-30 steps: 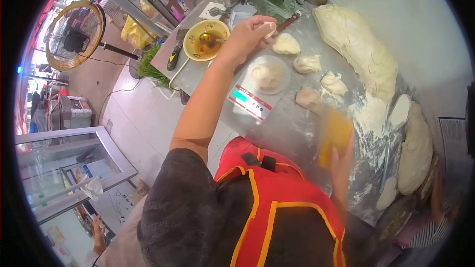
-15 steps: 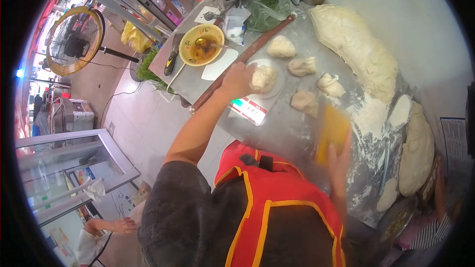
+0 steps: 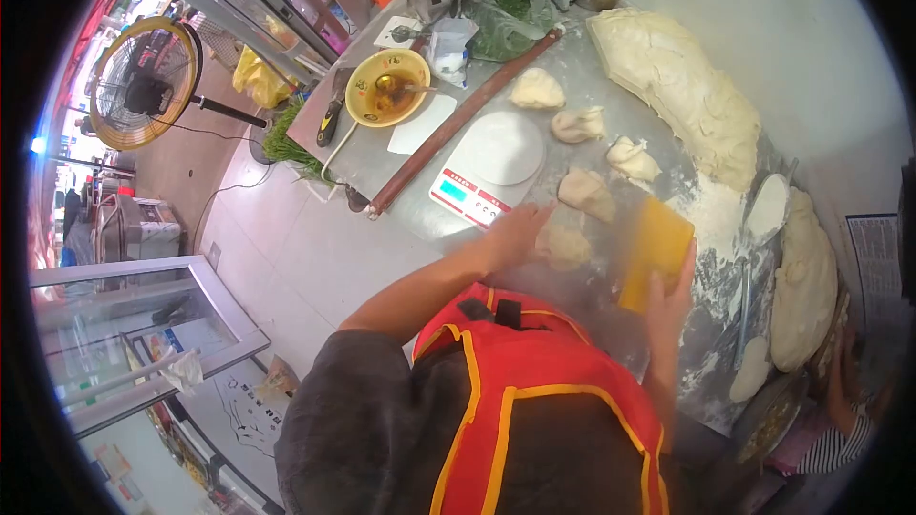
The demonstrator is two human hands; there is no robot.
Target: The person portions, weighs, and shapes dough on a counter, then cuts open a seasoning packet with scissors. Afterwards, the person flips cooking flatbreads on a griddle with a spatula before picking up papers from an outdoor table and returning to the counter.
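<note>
My right hand (image 3: 673, 291) is closed on a yellow dough scraper (image 3: 656, 253), held over the worktop beside the loose flour. My left hand (image 3: 516, 234) is just in front of the kitchen scale (image 3: 468, 193), with its fingers stretched out. Close beside those fingers, a blurred dough piece (image 3: 565, 246) is at the worktop's near side. The round weighing plate (image 3: 498, 150) of the scale is bare, and its display glows blue. Several other dough pieces, such as a lumpy one (image 3: 586, 194) and a twisted one (image 3: 634, 159), lie in a curved row right of the scale.
A long dough slab (image 3: 682, 86) lies along the wall, another dough mass (image 3: 803, 286) at the right. Flour (image 3: 711, 219) covers the worktop between. Beyond the scale are a rolling pin (image 3: 468, 119), a yellow bowl (image 3: 386, 88) of brown liquid and a bag of greens (image 3: 515, 19).
The dough piece on the scale has come off it, toward my body. My left hand has moved back with it and its fingers are now apart. The scraper has shifted slightly right.
</note>
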